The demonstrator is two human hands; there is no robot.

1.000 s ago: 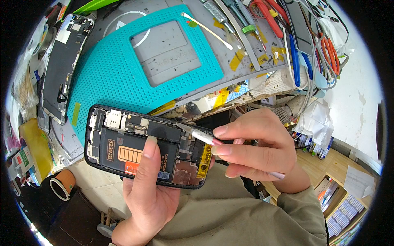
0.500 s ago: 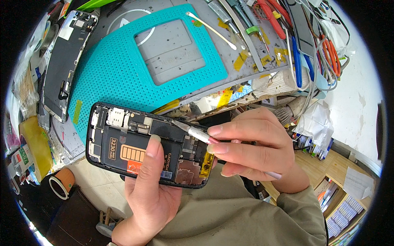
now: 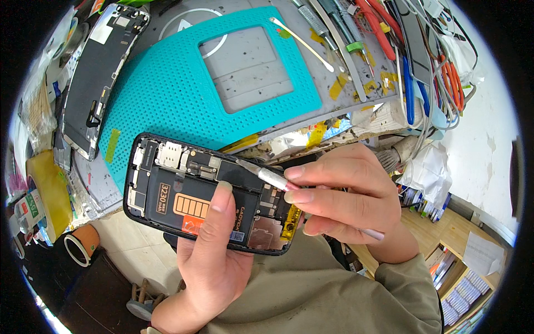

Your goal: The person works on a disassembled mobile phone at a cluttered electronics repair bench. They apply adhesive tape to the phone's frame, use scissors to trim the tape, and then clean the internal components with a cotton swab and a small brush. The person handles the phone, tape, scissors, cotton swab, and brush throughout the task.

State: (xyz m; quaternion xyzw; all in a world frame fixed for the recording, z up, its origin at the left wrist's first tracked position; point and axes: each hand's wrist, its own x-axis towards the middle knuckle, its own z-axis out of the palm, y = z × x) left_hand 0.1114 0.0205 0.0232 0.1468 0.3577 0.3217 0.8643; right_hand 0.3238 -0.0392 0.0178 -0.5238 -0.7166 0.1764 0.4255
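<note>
1 left hand (image 3: 214, 259) clasps an opened phone (image 3: 236, 173); 1 right hand (image 3: 353, 200) pinches a slim knife (image 3: 271, 178) between its fingers.

tiled floor (image 3: 128, 239): pale | stool (image 3: 139, 309): lower left | wooden shelving (image 3: 427, 231): lower right

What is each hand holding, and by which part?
Left hand: opened smartphone, by its near long edge, thumb over the battery. Right hand: a craft knife, by its handle behind the silver collar.
</note>
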